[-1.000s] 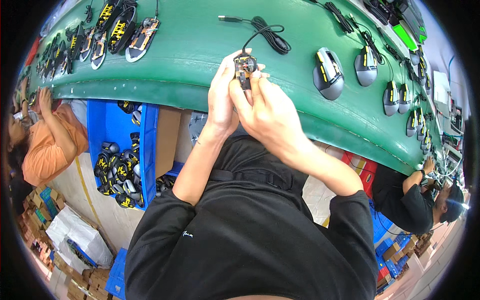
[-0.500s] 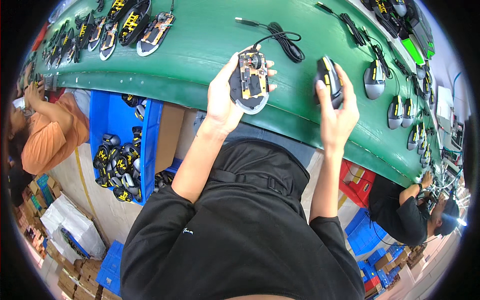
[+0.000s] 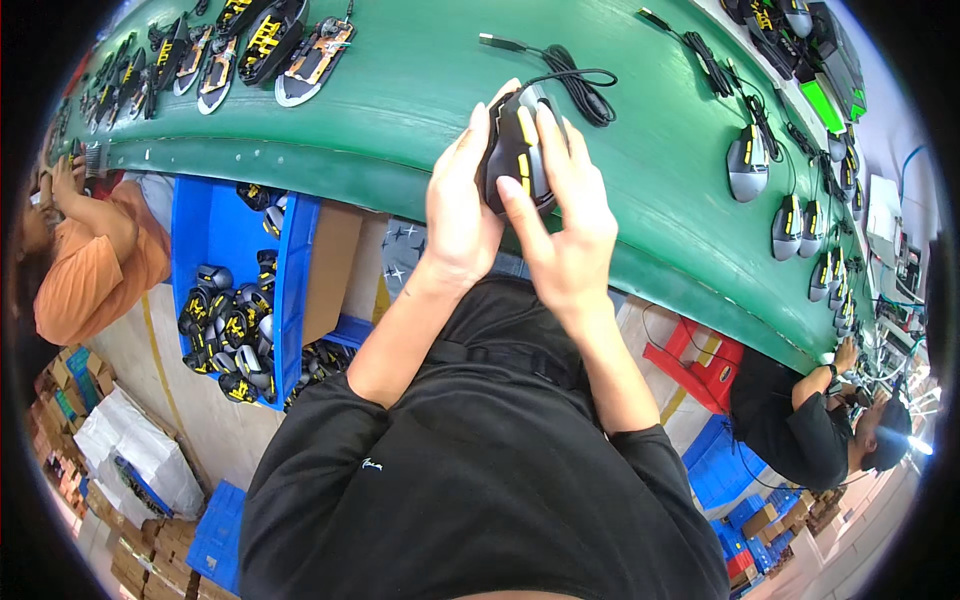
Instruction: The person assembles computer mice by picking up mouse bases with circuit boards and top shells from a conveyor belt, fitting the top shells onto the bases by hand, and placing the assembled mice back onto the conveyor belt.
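Observation:
Over the green belt, both my hands close around a computer mouse. Its black-and-grey top shell (image 3: 505,152) with yellow side buttons lies over the base, whose circuit board is hidden from sight. My left hand (image 3: 460,218) cups the mouse base from the left and below. From the right, my right hand (image 3: 572,222) grips the shell, thumb on its near left part and fingers along its right side. A black cable (image 3: 585,100) runs from the mouse's far end to a coil on the belt, with its plug lying to the left.
Open mouse bases (image 3: 312,62) and shells line the belt's far left. Several assembled mice (image 3: 748,168) with cables lie at right. A blue bin (image 3: 290,290) of mouse shells stands below the belt, left of me. Other people work at both sides; a red stool (image 3: 705,372) stands right.
My right hand has moved left with the top shell and brought it over the base in my left hand. The circuit board is now covered.

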Demonstrator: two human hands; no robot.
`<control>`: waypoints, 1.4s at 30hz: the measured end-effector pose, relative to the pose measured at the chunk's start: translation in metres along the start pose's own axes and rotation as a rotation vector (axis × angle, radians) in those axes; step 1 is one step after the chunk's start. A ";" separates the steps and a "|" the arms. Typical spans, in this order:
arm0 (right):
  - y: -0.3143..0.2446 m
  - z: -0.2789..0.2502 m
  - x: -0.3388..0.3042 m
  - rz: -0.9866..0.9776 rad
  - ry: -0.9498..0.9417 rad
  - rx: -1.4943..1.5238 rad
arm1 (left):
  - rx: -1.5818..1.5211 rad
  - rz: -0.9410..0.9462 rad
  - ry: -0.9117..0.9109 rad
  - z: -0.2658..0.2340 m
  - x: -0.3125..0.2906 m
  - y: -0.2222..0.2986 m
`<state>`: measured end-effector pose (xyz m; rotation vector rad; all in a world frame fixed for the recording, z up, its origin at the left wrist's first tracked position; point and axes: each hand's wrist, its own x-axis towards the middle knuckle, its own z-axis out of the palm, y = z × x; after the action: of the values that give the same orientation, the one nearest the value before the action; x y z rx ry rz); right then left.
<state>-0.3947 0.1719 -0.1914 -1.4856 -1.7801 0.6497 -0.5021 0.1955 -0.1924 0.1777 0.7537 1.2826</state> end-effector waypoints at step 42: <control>0.000 -0.016 0.001 0.096 -0.132 0.242 | -0.112 -0.025 0.016 -0.006 -0.004 -0.010</control>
<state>-0.3823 0.1717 -0.1813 -1.3951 -1.6667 0.9952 -0.4985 0.1875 -0.2008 0.0678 0.6941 1.3003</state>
